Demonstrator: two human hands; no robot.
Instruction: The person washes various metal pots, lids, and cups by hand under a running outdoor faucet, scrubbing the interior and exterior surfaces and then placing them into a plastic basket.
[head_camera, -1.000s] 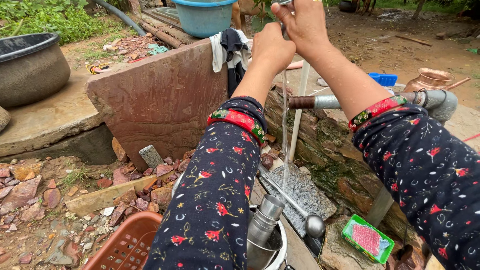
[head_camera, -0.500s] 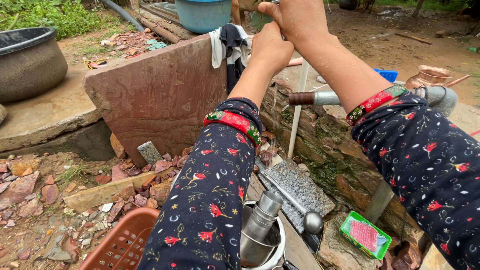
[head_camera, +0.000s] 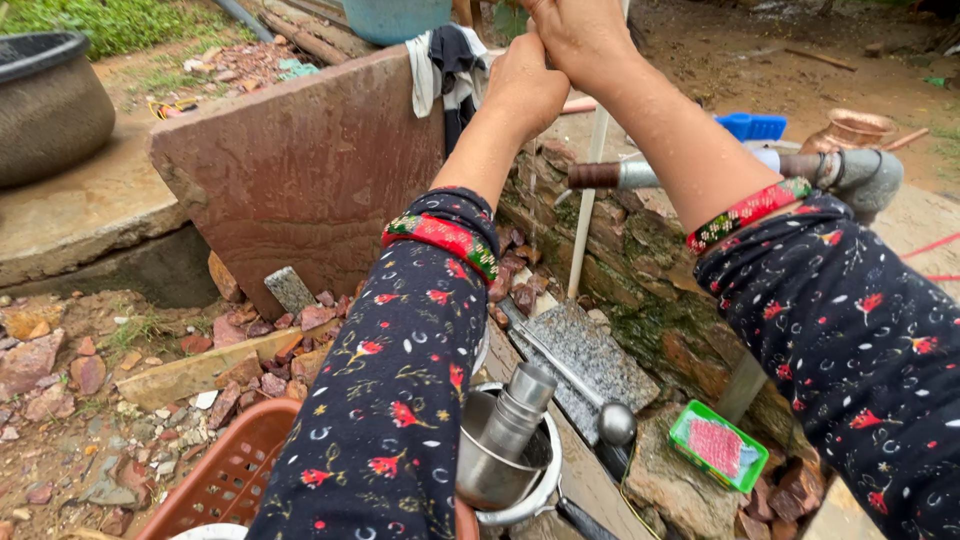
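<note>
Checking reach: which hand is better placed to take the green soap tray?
Right, likely. The right hand and left hand meet above the metal tap, but the green plastic soap tray lies on the right arm's side; the left would cross the steel bowl.

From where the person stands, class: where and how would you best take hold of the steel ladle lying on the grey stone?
Grip the ladle by its long thin handle, from above, near the upper end. The handle lies bare and slanted across the stone; the round bowl end sits low beside the steel cups, giving fingers less room.
</note>
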